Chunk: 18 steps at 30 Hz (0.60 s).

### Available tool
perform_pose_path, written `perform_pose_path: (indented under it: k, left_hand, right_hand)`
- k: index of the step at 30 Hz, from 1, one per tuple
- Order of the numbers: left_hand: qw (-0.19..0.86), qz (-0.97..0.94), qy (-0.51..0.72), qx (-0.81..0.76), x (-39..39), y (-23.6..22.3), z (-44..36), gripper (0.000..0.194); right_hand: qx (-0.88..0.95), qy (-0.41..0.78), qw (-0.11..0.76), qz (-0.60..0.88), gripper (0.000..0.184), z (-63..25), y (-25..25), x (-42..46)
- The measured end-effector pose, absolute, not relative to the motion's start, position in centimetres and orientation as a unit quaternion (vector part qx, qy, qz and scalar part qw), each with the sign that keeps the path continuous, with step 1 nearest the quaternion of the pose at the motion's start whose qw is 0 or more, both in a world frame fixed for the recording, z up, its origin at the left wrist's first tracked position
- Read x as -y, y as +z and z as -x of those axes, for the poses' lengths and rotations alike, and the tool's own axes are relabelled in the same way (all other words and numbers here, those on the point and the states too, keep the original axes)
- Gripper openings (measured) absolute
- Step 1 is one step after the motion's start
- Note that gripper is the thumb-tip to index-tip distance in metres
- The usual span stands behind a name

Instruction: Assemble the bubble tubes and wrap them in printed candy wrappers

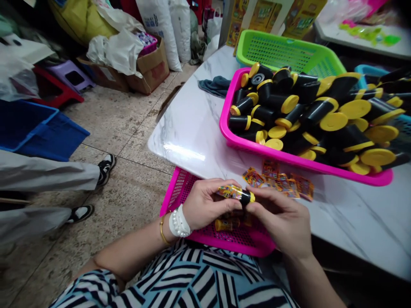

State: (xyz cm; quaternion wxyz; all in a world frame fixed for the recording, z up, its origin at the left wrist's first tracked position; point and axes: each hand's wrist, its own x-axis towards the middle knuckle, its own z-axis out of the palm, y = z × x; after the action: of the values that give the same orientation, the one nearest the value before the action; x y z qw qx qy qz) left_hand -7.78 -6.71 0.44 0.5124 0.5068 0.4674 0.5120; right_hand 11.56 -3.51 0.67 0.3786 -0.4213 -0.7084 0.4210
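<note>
Above a low pink basket (233,244), my left hand (202,203) grips a small black canister (245,196) with a yellow cap. A shiny, colourful printed sleeve (228,191) covers part of it. The thumb and fingers of my right hand (284,218) close on the capped end. Just beyond my hands, several flat orange printed sleeves (285,184) lie on the table. Inside the low basket a canister in an orange print (224,224) is visible, partly hidden by my hands.
A larger pink basket (289,158) full of black, yellow-capped canisters stands on the marble-patterned table (183,137). Behind it are a green basket (289,47) and a dark cloth (214,85). Another person's shoes (105,169) and a blue crate (64,132) are at left.
</note>
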Motion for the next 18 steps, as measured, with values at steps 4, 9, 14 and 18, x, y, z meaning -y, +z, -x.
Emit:
perform_pose_path:
  k: [4,9,14,18]
  left_hand:
    - [0.596,-0.446,0.503,-0.439,7.3,-0.1,7.7,0.037]
    - [0.686,-0.358,0.461,-0.435,6.8,-0.5,7.8,0.048]
    - [0.697,-0.306,0.490,-0.426,6.5,-0.5,6.7,0.037]
    - [0.724,-0.193,0.566,-0.344,7.1,-1.0,5.1,0.039]
  right_hand:
    - [0.697,0.463,0.375,0.400,0.026,-11.6,0.2,3.3]
    - [0.768,0.352,0.387,0.369,0.033,-11.6,0.0,2.9]
    - [0.716,0.451,0.344,0.408,0.030,-11.6,0.7,2.2]
    - [0.637,0.576,0.323,0.398,0.031,-11.3,2.1,1.7]
